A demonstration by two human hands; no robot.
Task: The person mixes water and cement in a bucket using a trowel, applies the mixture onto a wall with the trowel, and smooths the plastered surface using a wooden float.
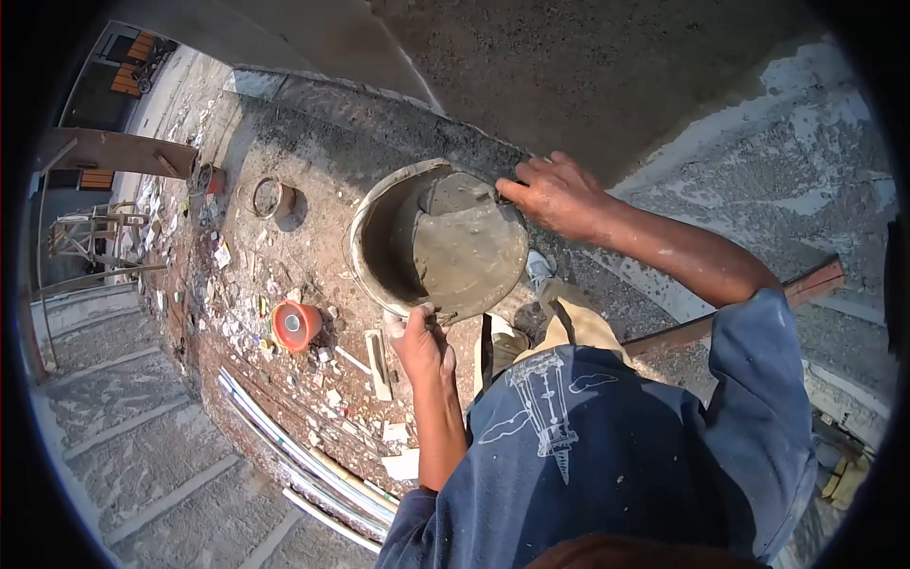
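Note:
A mortar-coated bucket is tilted in front of me, with wet grey mortar inside it. My left hand is closed on the lower rim, its thumb over the edge. At the far right side of the rim, my right hand is closed round what appears to be a trowel handle, mostly hidden by the fingers. The trowel has a flat, grey-smeared blade that reaches into the upper part of the bucket, against the mortar.
Wet plaster covers the wall ahead. On the rubble-strewn ground stand an orange bucket and a mortar-stained bucket. A wooden float and long pipes lie at left. A rusty beam is at right.

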